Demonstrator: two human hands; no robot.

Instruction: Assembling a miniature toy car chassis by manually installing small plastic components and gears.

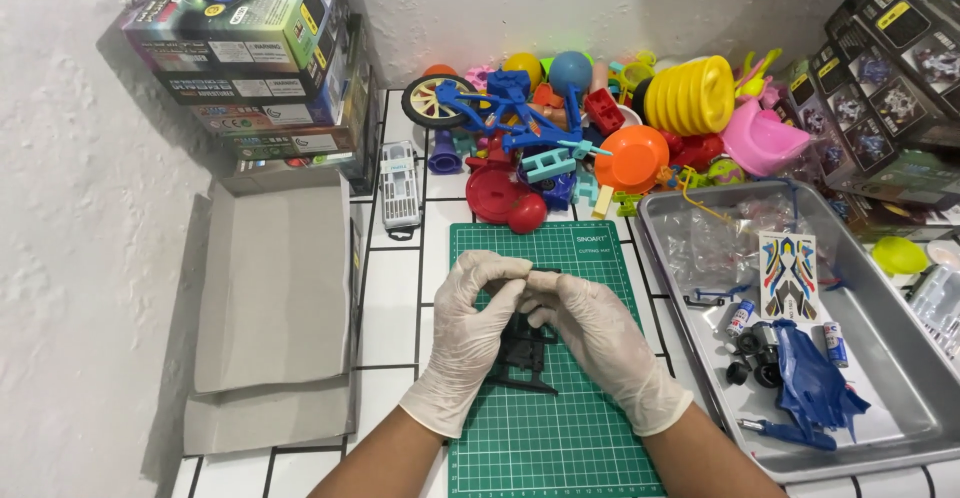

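Note:
Both my hands wear white gloves and meet over a green cutting mat (590, 438). My left hand (465, 333) and my right hand (600, 338) pinch together on a black plastic toy car chassis (522, 353), which stands tilted on the mat between them. The fingertips hide its upper end. A metal tray (900, 358) lies to the right of my right hand. It holds a blue toy car body (812, 378), a sticker sheet (788, 276), small batteries (741, 316), black wheels (752, 348) and clear plastic bags (715, 238).
A pile of colourful plastic toys (590, 118) lies behind the mat, with a blue toy bicycle (480, 108) in it. Stacked toy boxes (260, 58) stand at the back left, more boxes (880, 88) at the right. A flattened grey carton (275, 308) lies left of the mat.

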